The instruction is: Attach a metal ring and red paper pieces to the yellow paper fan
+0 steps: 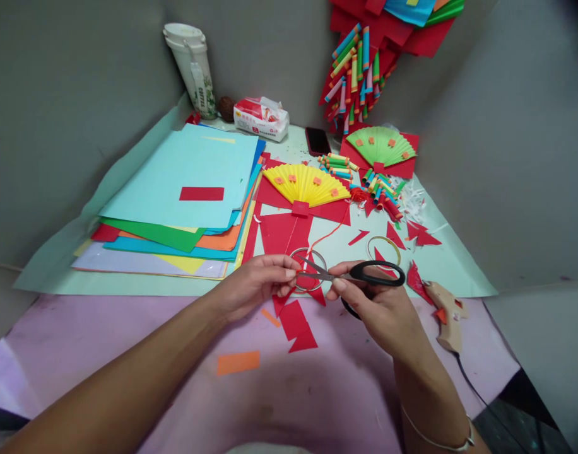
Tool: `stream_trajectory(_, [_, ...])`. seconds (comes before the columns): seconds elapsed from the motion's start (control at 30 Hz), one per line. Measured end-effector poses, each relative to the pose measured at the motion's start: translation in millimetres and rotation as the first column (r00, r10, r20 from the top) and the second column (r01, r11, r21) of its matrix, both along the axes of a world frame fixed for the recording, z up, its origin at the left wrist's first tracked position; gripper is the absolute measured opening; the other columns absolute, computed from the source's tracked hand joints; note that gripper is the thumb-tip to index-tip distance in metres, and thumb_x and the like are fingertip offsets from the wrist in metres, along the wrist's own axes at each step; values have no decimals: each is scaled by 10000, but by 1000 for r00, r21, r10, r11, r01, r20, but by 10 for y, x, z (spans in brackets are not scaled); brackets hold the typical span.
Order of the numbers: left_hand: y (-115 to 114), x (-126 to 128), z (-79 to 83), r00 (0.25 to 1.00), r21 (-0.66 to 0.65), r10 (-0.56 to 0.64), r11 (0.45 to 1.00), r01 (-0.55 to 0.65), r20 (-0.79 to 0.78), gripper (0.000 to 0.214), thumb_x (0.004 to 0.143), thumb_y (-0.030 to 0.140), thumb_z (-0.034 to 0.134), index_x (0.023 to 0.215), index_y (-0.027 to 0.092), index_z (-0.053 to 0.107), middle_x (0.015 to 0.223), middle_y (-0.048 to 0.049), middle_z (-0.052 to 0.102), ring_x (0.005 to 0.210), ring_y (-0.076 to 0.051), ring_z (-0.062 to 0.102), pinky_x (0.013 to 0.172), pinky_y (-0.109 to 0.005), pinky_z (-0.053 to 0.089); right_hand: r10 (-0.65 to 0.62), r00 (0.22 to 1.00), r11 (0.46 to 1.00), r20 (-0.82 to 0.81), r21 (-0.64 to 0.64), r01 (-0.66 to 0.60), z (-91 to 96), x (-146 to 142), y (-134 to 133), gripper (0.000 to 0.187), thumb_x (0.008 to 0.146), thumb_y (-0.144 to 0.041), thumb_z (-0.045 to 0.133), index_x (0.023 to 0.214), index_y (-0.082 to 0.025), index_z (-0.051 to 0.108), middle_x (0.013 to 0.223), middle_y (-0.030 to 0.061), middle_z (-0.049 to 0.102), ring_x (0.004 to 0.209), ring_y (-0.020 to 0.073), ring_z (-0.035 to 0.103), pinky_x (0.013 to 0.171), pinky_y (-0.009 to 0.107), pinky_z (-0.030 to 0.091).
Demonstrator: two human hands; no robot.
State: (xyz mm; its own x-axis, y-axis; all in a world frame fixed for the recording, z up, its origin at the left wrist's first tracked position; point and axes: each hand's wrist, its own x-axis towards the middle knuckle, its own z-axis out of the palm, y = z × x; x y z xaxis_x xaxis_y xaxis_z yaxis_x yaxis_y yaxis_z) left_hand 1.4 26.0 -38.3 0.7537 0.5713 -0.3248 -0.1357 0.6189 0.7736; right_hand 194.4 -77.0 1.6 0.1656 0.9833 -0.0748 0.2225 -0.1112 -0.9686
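Note:
My right hand [378, 306] grips black-handled scissors [359, 273] whose blades point left, open around a thin red string [324, 238]. My left hand [258, 284] pinches that string's near end beside the blade tips, over a clear tape roll [308, 270]. The string runs up to a yellow paper fan [305, 183] glued on red paper shapes [282, 230]. Red paper offcuts [296, 325] lie just below my hands.
A stack of coloured paper sheets [185, 202] lies at left. A green fan [381, 146], small rolled paper tubes [378, 189], a second tape ring [384, 249], a glue gun [447, 312], a phone [317, 140], tissues [261, 118] and a cup [192, 66] surround the work area.

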Motion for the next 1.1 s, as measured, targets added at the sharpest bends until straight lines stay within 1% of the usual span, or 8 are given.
stream_trajectory(0.17, [-11,12,-9,999,35,12,999,-11,-34,98,785,195,668,851,124,649,646,5,582,582,-94,489,574,-224,370,2,1000,1000,14,-29,-2,3,-14,-7,153,892,-280,632,1019,-200,657,719,-7,701,634,105,626,578,193,486])
stream_trajectory(0.37, [6,9,-28,999,13,10,1000,-10,-32,61,798,171,647,843,129,652,643,10,578,572,-88,493,569,-218,370,2,999,1000,43,-13,-1,34,42,-23,142,887,-289,639,1004,-212,660,698,-7,700,637,110,616,547,190,460])
stream_trajectory(0.5, [21,-4,-27,1000,-3,20,1000,-20,-20,48,802,162,643,835,130,657,660,9,579,574,-85,500,572,-217,372,-18,999,1000,48,-22,19,53,68,-33,161,886,-318,640,1015,-224,659,701,-4,704,579,100,572,486,184,420])
stream_trajectory(0.63, [31,-11,-36,1000,-16,-3,1000,4,19,64,827,183,632,850,129,659,668,4,577,579,-85,497,570,-215,372,-9,999,1000,30,-27,10,48,69,-31,165,883,-323,645,1015,-224,656,695,-4,704,545,90,537,478,184,409])
stream_trajectory(0.8, [29,-13,-42,999,-17,-11,1000,12,32,68,836,184,626,856,127,658,664,6,575,575,-80,497,568,-207,369,7,1000,1000,6,-13,-6,32,65,-24,131,892,-300,635,997,-225,653,693,-11,697,579,96,569,511,188,432])
stream_trajectory(1.1, [12,-11,-31,1000,-4,-14,1000,14,17,68,826,186,630,860,134,658,662,7,583,576,-86,494,571,-215,368,-1,999,1000,37,-12,2,26,42,-21,177,883,-329,634,1009,-205,648,698,7,699,617,136,621,539,230,476])
